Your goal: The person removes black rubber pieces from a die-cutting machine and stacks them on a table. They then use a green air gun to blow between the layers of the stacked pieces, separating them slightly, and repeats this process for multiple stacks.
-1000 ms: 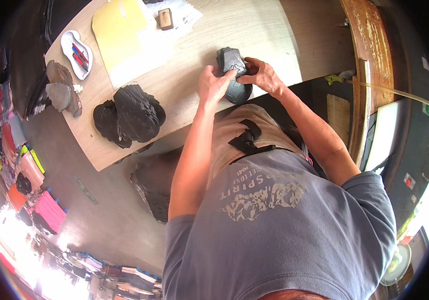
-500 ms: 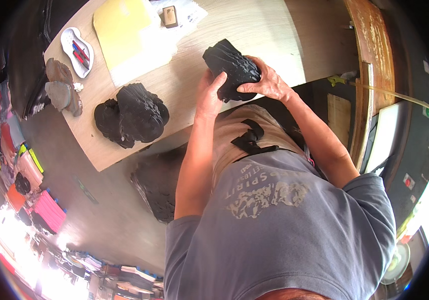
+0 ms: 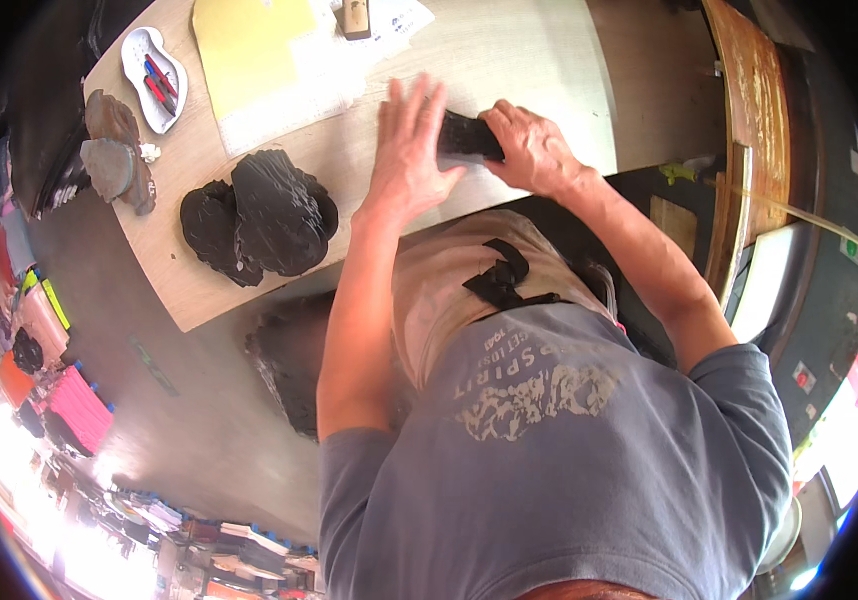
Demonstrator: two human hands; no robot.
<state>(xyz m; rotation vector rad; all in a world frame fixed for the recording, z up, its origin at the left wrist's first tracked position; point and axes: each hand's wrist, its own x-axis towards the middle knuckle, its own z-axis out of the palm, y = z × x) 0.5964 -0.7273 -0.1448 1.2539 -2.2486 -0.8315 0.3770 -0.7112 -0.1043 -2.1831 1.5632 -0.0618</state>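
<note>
- The black folded cloth lies on the table near its front edge, its long side running left to right.
- The right hand pinches the cloth's right end, fingers clamped on it.
- The left hand lies flat at its left end, fingers spread apart.
- Both arms reach forward, elbows bent.
</note>
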